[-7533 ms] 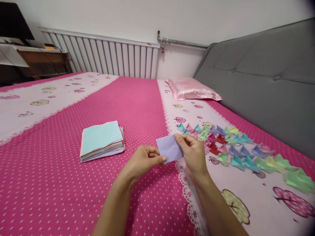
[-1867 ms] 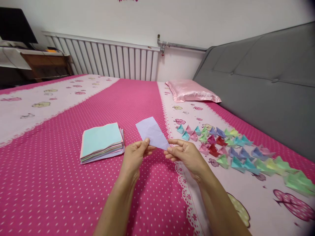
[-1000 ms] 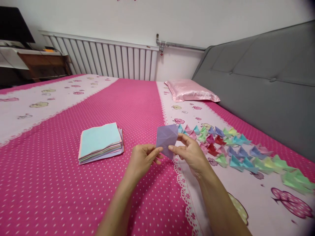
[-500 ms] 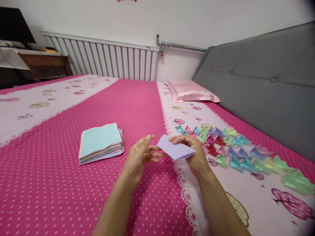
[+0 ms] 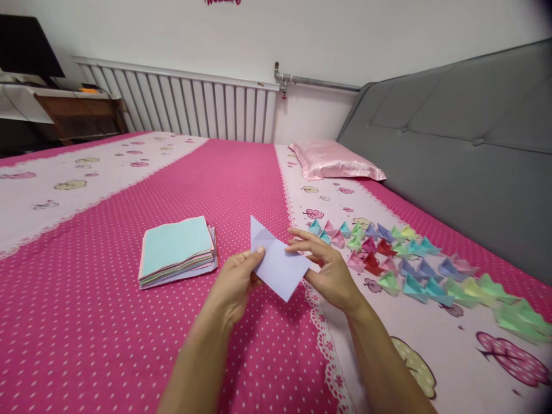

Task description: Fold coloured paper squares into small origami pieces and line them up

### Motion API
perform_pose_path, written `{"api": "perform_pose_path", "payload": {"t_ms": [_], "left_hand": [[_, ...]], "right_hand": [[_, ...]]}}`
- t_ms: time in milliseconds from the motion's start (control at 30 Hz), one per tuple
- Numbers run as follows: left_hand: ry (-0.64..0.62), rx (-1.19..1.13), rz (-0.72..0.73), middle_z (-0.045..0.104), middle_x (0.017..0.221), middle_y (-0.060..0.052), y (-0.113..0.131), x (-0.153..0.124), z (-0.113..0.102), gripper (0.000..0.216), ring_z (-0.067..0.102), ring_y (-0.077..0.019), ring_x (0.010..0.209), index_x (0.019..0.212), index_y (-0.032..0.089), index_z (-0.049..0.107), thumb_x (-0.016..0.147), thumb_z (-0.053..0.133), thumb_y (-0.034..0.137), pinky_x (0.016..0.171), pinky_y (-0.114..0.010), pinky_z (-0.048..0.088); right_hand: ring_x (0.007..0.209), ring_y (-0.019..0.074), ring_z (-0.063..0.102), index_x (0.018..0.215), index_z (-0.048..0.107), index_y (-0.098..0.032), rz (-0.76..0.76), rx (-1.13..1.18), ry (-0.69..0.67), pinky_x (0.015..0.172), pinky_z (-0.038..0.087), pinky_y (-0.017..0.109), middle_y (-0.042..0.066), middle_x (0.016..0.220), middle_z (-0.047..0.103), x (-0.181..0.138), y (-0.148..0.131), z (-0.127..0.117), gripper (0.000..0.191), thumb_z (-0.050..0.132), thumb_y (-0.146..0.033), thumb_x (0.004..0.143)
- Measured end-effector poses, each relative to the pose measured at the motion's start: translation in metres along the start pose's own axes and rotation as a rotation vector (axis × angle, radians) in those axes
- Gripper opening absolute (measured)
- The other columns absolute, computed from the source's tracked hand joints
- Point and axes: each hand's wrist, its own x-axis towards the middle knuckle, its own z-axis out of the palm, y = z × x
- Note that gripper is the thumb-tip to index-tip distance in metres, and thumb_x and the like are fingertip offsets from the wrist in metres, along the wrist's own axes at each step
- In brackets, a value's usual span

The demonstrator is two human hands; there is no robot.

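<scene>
A folded sheet of lilac paper [image 5: 280, 267], with a pointed flap standing up at its left end, is held above the pink bedspread. My left hand [image 5: 236, 283] pinches its left edge, thumb on top and fingers underneath. At the right corner, my right hand [image 5: 330, 273] has the paper loosely between its thumb and outstretched fingers; the thumb tip is partly hidden. To the left lies a stack of coloured paper [image 5: 176, 247], light blue sheet uppermost. Several small folded paper boats [image 5: 414, 247] in many colours stand in rows to the right of my right hand.
The dotted pink bedspread [image 5: 107, 333] spreads under everything. A pink satin pillow [image 5: 334, 160] rests near the grey padded headboard [image 5: 457, 126]. Beyond the bed are a white radiator [image 5: 194, 103], a pipe, and a desk with a dark monitor [image 5: 30, 49].
My left hand has closed on the lilac paper, which has turned and shifted left. My right hand has loosened from its top and now lies at its right corner.
</scene>
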Motion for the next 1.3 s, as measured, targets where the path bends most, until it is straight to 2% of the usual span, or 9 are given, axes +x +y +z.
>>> {"api": "perform_pose_path", "payload": {"t_ms": [67,167,400,600,733,967,1133,1233,1300], "left_hand": [[0.068,-0.052,0.047,0.067,0.068,-0.006,0.002,0.002,0.000,0.018,0.057,-0.0105,0.055,0.079,0.009,0.067,0.073,0.063,0.025,0.053,-0.018,0.045],[0.088,-0.087,0.054,0.067,0.069,-0.007,0.003,0.002,0.001,0.016,0.056,-0.0094,0.052,0.080,0.009,0.066,0.078,0.056,0.021,0.049,-0.017,0.045],[0.023,-0.083,-0.004,0.070,0.080,-0.011,0.004,-0.004,0.007,0.021,0.063,-0.0143,0.062,0.088,0.008,0.065,0.083,0.049,0.020,0.060,-0.024,0.052],[-0.077,-0.084,-0.015,0.069,0.093,-0.012,0.004,-0.006,0.003,0.021,0.066,-0.0171,0.077,0.094,0.009,0.064,0.083,0.050,0.020,0.071,-0.026,0.053],[-0.128,-0.077,-0.022,0.068,0.097,-0.013,0.005,-0.007,0.004,0.021,0.065,-0.0183,0.083,0.094,0.009,0.064,0.083,0.049,0.018,0.075,-0.027,0.053],[-0.201,-0.099,-0.012,0.068,0.097,-0.011,0.003,-0.008,0.008,0.017,0.064,-0.0183,0.089,0.088,0.010,0.065,0.082,0.052,0.017,0.083,-0.030,0.050],[-0.232,-0.080,-0.002,0.068,0.098,-0.009,0.001,-0.009,0.007,0.014,0.063,-0.0176,0.091,0.087,0.012,0.066,0.079,0.057,0.020,0.086,-0.028,0.048],[-0.257,0.042,0.045,0.067,0.100,-0.009,0.001,-0.009,0.008,0.023,0.062,-0.0163,0.092,0.094,0.013,0.065,0.072,0.066,0.022,0.084,-0.024,0.046],[-0.226,0.128,0.074,0.068,0.096,-0.009,0.000,-0.008,0.008,0.029,0.062,-0.0153,0.088,0.095,0.012,0.065,0.068,0.070,0.022,0.080,-0.022,0.046]], "right_hand": [[0.117,0.0215,0.045,0.096,0.065,-0.029,-0.012,-0.029,0.000,0.083,0.048,0.034,0.003,0.129,0.046,0.000,0.000,0.000,0.031,0.060,-0.012,0.071],[0.115,0.0205,0.047,0.093,0.067,-0.030,-0.037,-0.071,-0.013,0.091,0.044,0.037,0.001,0.131,0.044,0.000,0.001,0.000,0.030,0.061,-0.011,0.070],[0.114,0.0216,0.047,0.084,0.070,-0.029,-0.053,-0.103,-0.046,0.095,0.041,0.040,0.001,0.130,0.045,0.000,0.002,0.002,0.023,0.064,-0.012,0.070],[0.112,0.0204,0.049,0.081,0.071,-0.028,-0.029,-0.074,-0.030,0.098,0.036,0.039,0.002,0.123,0.052,0.001,0.000,0.001,0.016,0.067,-0.017,0.070],[0.106,0.0205,0.053,0.076,0.071,-0.024,-0.005,-0.064,0.024,0.090,0.042,0.036,0.005,0.111,0.060,0.003,-0.002,0.002,0.007,0.067,-0.027,0.072],[0.068,0.0158,0.059,0.075,0.062,-0.018,0.146,-0.012,0.160,0.066,0.046,0.028,0.001,0.074,0.064,0.001,-0.004,0.011,0.017,0.064,-0.035,0.072],[0.060,0.0126,0.053,0.071,0.055,-0.018,0.194,-0.016,0.245,0.057,0.043,0.024,-0.002,0.065,0.057,0.000,-0.002,0.016,0.021,0.065,-0.036,0.071],[0.056,0.0104,0.049,0.069,0.051,-0.019,0.195,-0.036,0.302,0.054,0.041,0.022,-0.005,0.063,0.051,0.000,-0.003,0.018,0.023,0.067,-0.035,0.068],[0.059,0.0108,0.051,0.073,0.050,-0.020,0.196,-0.022,0.327,0.055,0.042,0.022,-0.004,0.066,0.053,0.000,-0.003,0.019,0.023,0.069,-0.032,0.066]]}}
